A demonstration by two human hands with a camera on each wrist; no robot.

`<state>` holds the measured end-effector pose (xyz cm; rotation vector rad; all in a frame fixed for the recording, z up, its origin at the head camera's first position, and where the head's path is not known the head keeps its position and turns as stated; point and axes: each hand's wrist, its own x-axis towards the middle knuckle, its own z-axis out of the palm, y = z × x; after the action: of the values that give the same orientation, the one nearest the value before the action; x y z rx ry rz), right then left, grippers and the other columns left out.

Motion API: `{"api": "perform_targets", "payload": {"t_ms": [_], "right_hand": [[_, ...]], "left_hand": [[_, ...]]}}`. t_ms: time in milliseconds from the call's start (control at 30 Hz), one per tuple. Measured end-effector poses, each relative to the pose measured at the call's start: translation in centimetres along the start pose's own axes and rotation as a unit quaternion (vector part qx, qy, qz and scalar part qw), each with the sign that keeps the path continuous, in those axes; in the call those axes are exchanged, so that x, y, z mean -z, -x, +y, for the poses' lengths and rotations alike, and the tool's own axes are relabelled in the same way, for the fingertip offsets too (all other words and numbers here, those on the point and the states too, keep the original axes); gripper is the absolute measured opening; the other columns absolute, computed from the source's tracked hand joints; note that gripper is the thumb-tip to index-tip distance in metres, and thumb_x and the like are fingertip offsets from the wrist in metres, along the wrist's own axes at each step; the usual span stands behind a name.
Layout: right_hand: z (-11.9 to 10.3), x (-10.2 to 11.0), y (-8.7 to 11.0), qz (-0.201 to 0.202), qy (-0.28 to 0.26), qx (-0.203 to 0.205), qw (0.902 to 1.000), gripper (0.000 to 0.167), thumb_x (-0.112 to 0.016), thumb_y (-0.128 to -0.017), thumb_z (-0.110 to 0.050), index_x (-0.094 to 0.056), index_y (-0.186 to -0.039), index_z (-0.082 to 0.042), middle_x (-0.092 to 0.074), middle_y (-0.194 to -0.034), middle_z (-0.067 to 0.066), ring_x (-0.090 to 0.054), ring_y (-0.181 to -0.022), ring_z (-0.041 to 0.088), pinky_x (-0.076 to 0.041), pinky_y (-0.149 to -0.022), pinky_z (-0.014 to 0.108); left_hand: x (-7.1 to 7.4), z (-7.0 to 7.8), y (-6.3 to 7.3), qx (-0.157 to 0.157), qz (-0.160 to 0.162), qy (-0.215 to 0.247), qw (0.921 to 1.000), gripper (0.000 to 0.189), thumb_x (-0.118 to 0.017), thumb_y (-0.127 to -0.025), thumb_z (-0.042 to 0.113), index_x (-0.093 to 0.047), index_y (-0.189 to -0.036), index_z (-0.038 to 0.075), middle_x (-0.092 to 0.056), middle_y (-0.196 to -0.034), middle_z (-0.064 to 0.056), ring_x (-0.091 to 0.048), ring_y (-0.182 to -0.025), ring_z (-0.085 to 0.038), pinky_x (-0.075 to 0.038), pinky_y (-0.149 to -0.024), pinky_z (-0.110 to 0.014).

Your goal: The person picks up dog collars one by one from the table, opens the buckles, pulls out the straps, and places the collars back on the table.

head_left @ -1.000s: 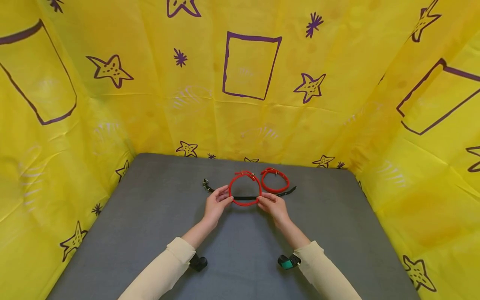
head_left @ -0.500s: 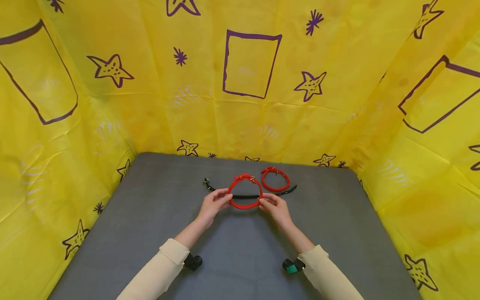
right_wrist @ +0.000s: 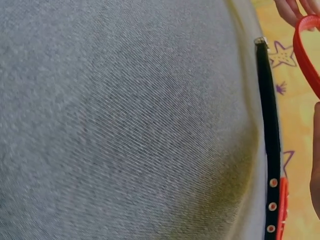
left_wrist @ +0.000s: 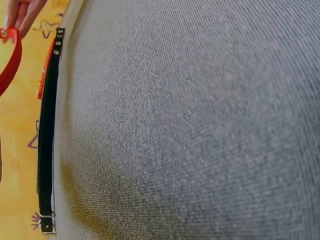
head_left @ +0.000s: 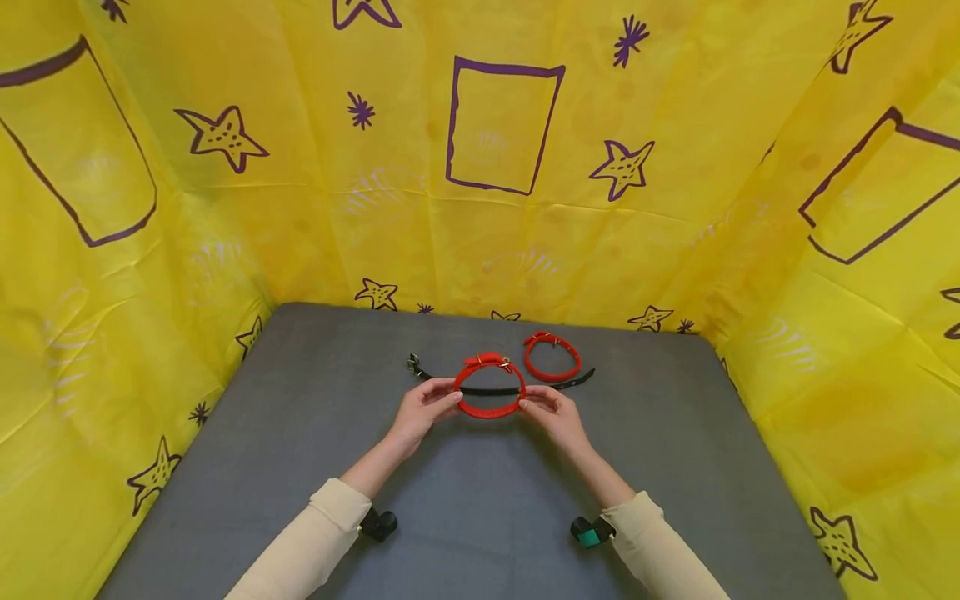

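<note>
Pinching one red collar (head_left: 487, 412) with left fingers (head_left: 437, 387) and right fingers (head_left: 542, 392), prob to hold it steady, up near the black strap (head_left: 487, 391), with a second collar (head_left: 551, 377) behind that.

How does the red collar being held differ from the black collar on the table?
The held red collar is closed into a loop; the black collar lies stretched out. The held red collar is pinched by the left grip and right grip, above the gray table; the black collar rests on it. Both have metal buckles.
</note>
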<state>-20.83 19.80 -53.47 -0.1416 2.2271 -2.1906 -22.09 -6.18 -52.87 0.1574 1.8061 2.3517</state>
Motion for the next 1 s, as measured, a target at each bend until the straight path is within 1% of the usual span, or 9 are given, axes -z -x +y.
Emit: {"api": "perform_targets", "payload": {"t_ms": [133, 233, 367, 433, 567, 633, 767, 867, 1000], "right_hand": [[-0.8, 0.3, -0.2, -0.020, 0.044, 0.026, 0.9985, 0.033, -0.072, -0.088, -0.003, -0.063, -0.118, 0.007, -0.069, -0.105, 0.014, -0.066, -0.092, 0.009, -0.055, -0.083, 0.028], [-2.2, 0.5, -0.2, -0.030, 0.069, 0.064, 0.9951, 0.035, -0.071, -0.088, -0.002, -0.062, -0.121, 0.007, -0.066, -0.111, 0.020, -0.065, -0.097, 0.013, -0.052, -0.086, 0.023], [-4.8, 0.2, 0.1, -0.039, 0.079, 0.095, 0.9916, 0.035, -0.069, -0.089, -0.001, -0.060, -0.122, 0.007, -0.062, -0.119, 0.024, -0.062, -0.104, 0.027, -0.052, -0.087, 0.024], [-5.9, -0.1, 0.4, -0.042, 0.084, 0.096, 0.9909, 0.036, -0.070, -0.089, -0.003, -0.060, -0.123, 0.006, -0.062, -0.122, 0.022, -0.060, -0.108, 0.032, -0.052, -0.087, 0.025], [-6.8, -0.4, 0.5, -0.045, 0.093, 0.092, 0.9904, 0.039, -0.071, -0.089, -0.004, -0.059, -0.124, 0.007, -0.061, -0.125, 0.020, -0.057, -0.113, 0.036, -0.051, -0.090, 0.024], [-7.0, -0.6, 0.5, -0.049, 0.094, 0.093, 0.9901, 0.040, -0.071, -0.089, -0.004, -0.059, -0.125, 0.007, -0.061, -0.124, 0.022, -0.057, -0.114, 0.037, -0.051, -0.090, 0.024], [-7.1, -0.7, 0.6, -0.056, 0.095, 0.098, 0.9890, 0.038, -0.071, -0.089, -0.004, -0.061, -0.124, 0.006, -0.061, -0.122, 0.022, -0.058, -0.112, 0.036, -0.052, -0.089, 0.025], [-6.8, -0.7, 0.6, -0.060, 0.109, 0.106, 0.9866, 0.036, -0.071, -0.089, -0.005, -0.063, -0.123, 0.003, -0.063, -0.121, 0.017, -0.060, -0.109, 0.029, -0.053, -0.089, 0.027], [-5.3, -0.4, 0.2, -0.062, 0.123, 0.113, 0.9840, 0.032, -0.070, -0.090, -0.007, -0.066, -0.122, -0.003, -0.065, -0.119, 0.011, -0.061, -0.105, 0.018, -0.053, -0.089, 0.028]], "left_hand": [[0.0, 0.1, 0.1, -0.013, 0.007, -0.008, 0.9999, 0.035, -0.072, -0.087, 0.002, -0.062, -0.118, -0.008, -0.068, -0.096, -0.006, -0.068, -0.085, -0.015, -0.057, -0.080, -0.033], [0.0, 0.2, 0.2, -0.022, 0.012, -0.013, 0.9996, 0.033, -0.073, -0.086, 0.002, -0.063, -0.116, -0.007, -0.068, -0.095, -0.006, -0.068, -0.085, -0.015, -0.057, -0.079, -0.031], [0.0, 0.2, 0.4, -0.026, 0.017, -0.047, 0.9984, 0.031, -0.074, -0.085, 0.003, -0.065, -0.114, -0.005, -0.068, -0.099, -0.010, -0.067, -0.086, -0.015, -0.057, -0.080, -0.033], [0.0, 0.2, 0.5, -0.027, 0.014, -0.075, 0.9967, 0.032, -0.075, -0.085, 0.005, -0.066, -0.114, -0.003, -0.067, -0.103, -0.015, -0.066, -0.088, -0.015, -0.056, -0.080, -0.031], [0.2, 0.2, 0.6, -0.038, -0.003, -0.128, 0.9910, 0.033, -0.075, -0.086, 0.007, -0.067, -0.116, -0.001, -0.065, -0.112, -0.024, -0.064, -0.096, -0.017, -0.053, -0.080, -0.025], [0.2, 0.2, 0.7, -0.043, -0.013, -0.144, 0.9886, 0.033, -0.075, -0.086, 0.008, -0.067, -0.117, -0.001, -0.064, -0.114, -0.026, -0.063, -0.100, -0.019, -0.051, -0.082, -0.023], [-0.2, 1.7, 1.6, -0.052, -0.025, -0.164, 0.9848, 0.030, -0.074, -0.087, 0.006, -0.067, -0.115, -0.002, -0.066, -0.111, -0.023, -0.062, -0.101, -0.019, -0.050, -0.084, -0.024], [-0.7, 2.9, 2.3, -0.057, -0.028, -0.175, 0.9825, 0.028, -0.073, -0.087, 0.005, -0.068, -0.113, -0.003, -0.068, -0.107, -0.020, -0.063, -0.098, -0.017, -0.050, -0.082, -0.023], [-0.8, 3.1, 2.6, -0.054, -0.031, -0.177, 0.9823, 0.028, -0.073, -0.087, 0.004, -0.067, -0.113, -0.004, -0.067, -0.106, -0.020, -0.063, -0.095, -0.015, -0.051, -0.080, -0.023]]}}
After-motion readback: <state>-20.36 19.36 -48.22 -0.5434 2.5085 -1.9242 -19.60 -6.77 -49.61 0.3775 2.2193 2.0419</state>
